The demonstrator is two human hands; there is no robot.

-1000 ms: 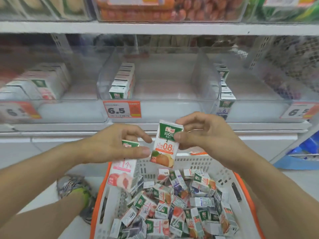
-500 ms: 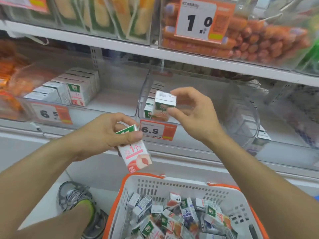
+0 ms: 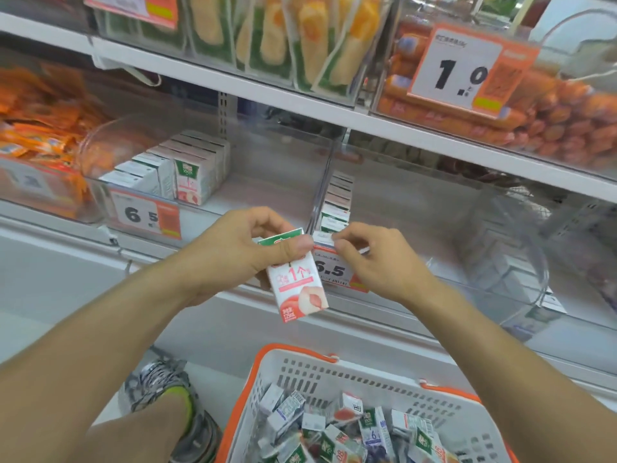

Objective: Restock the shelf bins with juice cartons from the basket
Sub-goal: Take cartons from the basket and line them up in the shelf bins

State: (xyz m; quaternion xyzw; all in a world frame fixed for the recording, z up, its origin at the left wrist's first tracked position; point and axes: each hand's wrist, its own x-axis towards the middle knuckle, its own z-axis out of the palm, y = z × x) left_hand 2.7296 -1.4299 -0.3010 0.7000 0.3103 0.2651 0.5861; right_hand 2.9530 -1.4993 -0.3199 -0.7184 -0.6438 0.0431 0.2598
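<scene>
1. Two clear plastic shelf bins lie ahead of me. The left clear bin [image 3: 100, 182] holds rows of upright white juice cartons [image 3: 187, 175] behind an orange-and-white price tag reading 6.5 [image 3: 145, 215].
2. My left hand [image 3: 233, 255] grips a pink-and-white peach juice carton with a green top [image 3: 297, 282]. Thumb across the carton's upper front, fingers curled behind. The carton hangs tilted, below the bin fronts and above the basket.
3. My right hand [image 3: 377, 262] is just beside the left one. Its thumb and forefinger pinch the top of a small white carton [image 3: 323, 236] at the front edge of the middle clear bin [image 3: 417, 202], in line with the single row of cartons [image 3: 339, 202] along that bin's left wall.
4. Below my hands stands a white perforated plastic basket with an orange rim [image 3: 334, 372]. Loose mixed juice cartons [image 3: 350, 432] are piled inside it.
</scene>
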